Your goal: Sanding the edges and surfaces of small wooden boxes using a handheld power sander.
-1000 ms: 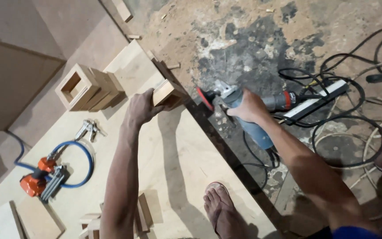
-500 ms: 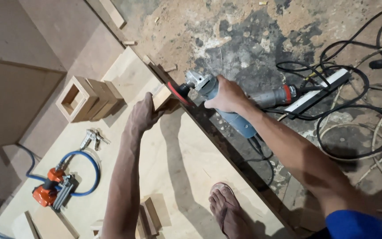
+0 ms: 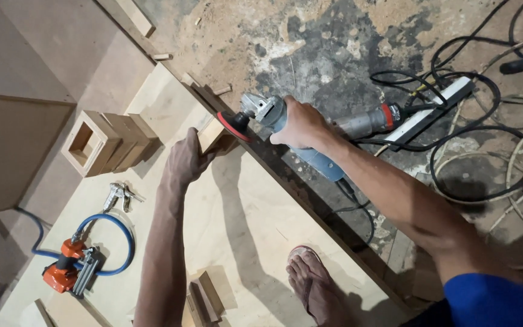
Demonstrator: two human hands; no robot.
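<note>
A pale plywood sheet (image 3: 237,224) lies across a stained, dusty concrete floor (image 3: 334,48) strewn with black cables (image 3: 485,121). At the sheet's far edge, the left hand (image 3: 184,160) closes around a small light wooden block (image 3: 213,134), pinning it at the rim. The right hand (image 3: 301,124) grips a blue-and-grey angle grinder (image 3: 310,130) whose red disc (image 3: 233,126) appears to touch the block's end face, though contact is hard to confirm. A hollow square wooden box (image 3: 101,142) sits near the sheet's left edge, beside a metal air fitting (image 3: 118,195). An orange pneumatic nailer with blue hose (image 3: 71,269) rests by the near-left corner. A bare foot (image 3: 313,284) stands on the sheet's near edge.
</note>
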